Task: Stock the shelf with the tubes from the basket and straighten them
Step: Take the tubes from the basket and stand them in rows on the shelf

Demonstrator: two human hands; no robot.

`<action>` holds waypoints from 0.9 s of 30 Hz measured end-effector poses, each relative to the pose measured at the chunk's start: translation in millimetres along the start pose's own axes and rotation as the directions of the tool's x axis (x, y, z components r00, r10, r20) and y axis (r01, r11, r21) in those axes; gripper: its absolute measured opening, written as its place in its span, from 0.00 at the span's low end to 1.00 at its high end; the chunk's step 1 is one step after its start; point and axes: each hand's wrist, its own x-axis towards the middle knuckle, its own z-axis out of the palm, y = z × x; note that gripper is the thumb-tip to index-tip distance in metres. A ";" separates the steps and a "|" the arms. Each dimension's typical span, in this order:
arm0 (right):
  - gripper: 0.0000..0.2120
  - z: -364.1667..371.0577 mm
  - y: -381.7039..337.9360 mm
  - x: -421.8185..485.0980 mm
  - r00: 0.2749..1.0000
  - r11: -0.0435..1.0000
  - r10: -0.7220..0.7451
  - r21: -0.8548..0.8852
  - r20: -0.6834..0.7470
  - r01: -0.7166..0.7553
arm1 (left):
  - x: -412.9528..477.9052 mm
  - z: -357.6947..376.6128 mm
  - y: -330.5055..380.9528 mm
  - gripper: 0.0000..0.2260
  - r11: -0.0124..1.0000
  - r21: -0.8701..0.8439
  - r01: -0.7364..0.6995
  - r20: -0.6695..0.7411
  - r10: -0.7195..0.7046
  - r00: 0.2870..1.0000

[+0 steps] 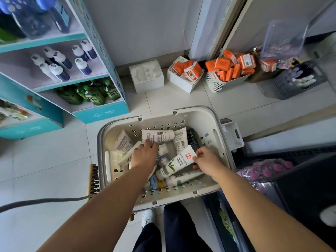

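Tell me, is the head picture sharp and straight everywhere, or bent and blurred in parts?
Head view: soft, even light, faint shadows; the white perforated plastic basket and the white tube with a red seal, pinched by the right hand, are sharp; the teal cardboard shelf leans from wide-angle distortion; the blue bottles at top left are blurred.

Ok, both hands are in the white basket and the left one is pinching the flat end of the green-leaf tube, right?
Wrong hand. The head view shows the right hand pinching the green-leaf tube by its flat end; the left hand touches the white barcode tube further back. Both are in the white basket.
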 end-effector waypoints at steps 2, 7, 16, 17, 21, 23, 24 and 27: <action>0.04 -0.6 0.4 -0.3 1.000 1.000 -0.019 -0.022 -0.001 0.019 | -1.5 -0.9 1.4 0.21 0.997 -0.069 -0.015 -0.036 0.013 0.999; 0.05 -15.8 -1.8 3.0 0.981 0.985 -0.126 -0.136 -0.148 0.106 | -9.8 -9.9 -4.0 0.22 0.808 -0.516 -0.284 -0.020 0.320 0.947; 0.02 -6.7 -11.4 8.6 0.943 0.935 -0.271 -0.288 -0.193 0.209 | -22.9 -0.8 11.7 0.12 0.623 -0.780 0.053 0.211 0.182 0.961; 0.03 -5.1 -11.1 10.5 0.942 0.928 -0.280 -0.305 -0.187 0.215 | -18.6 -0.7 12.3 0.15 0.643 -0.759 0.104 0.200 0.079 0.977; 0.09 2.5 -7.9 13.2 0.935 0.894 -0.295 -0.403 -0.197 0.197 | 1.0 2.4 9.6 0.38 0.656 -0.703 0.274 0.252 -0.131 0.959; 0.09 4.3 -4.3 14.9 0.933 0.906 -0.284 -0.380 -0.222 0.185 | 9.6 2.3 11.5 0.39 0.589 -0.732 0.343 0.320 -0.147 0.936; 0.08 4.5 -2.6 15.7 0.932 0.912 -0.275 -0.370 -0.236 0.176 | 12.1 0.6 14.9 0.38 0.539 -0.757 0.370 0.343 -0.154 0.927; 0.08 2.9 4.1 18.2 0.944 0.936 -0.243 -0.311 -0.225 0.167 | 16.2 -5.5 26.5 0.36 0.376 -0.821 0.430 0.401 -0.155 0.903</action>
